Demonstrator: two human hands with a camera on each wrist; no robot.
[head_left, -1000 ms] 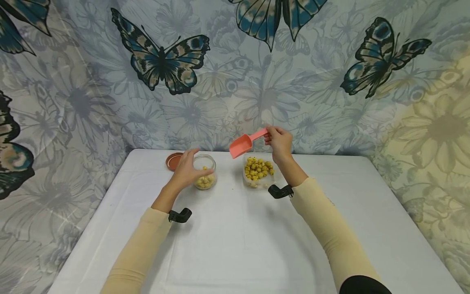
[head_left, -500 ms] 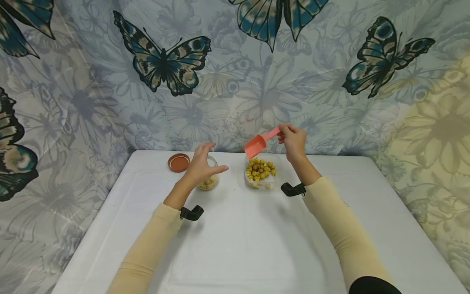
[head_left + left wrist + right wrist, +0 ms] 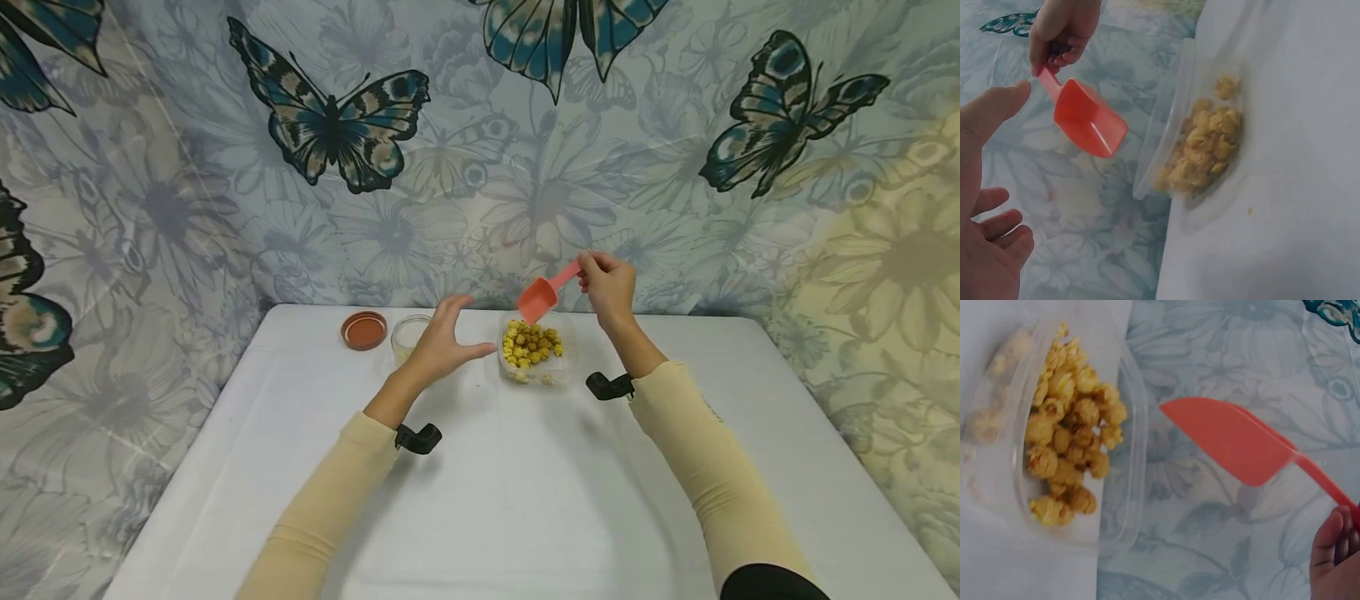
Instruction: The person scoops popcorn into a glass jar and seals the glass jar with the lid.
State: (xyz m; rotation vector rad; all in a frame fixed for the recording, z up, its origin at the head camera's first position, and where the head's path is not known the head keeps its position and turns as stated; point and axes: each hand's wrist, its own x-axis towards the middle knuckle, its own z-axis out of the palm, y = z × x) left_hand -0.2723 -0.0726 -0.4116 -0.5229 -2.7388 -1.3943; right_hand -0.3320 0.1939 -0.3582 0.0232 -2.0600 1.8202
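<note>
My right hand pinches the end of the handle of a coral scoop, its bowl tilted down above a clear plastic container. The scoop's bowl looks bare inside in the left wrist view. Yellow popcorn partly fills the container. My left hand is spread in the air, thumb and fingers apart, with its thumb tip near the container's left side in the head view. Behind that hand stands a glass jar, its lower part mostly hidden.
A reddish-brown round lid lies left of the jar. White cloth covers the table, whose back edge meets a butterfly-patterned hanging. A tiny yellow crumb lies on the cloth near the container.
My left hand has moved right, from beside the jar toward the container. The right hand has carried the scoop to the right, from left of the container to above it.
</note>
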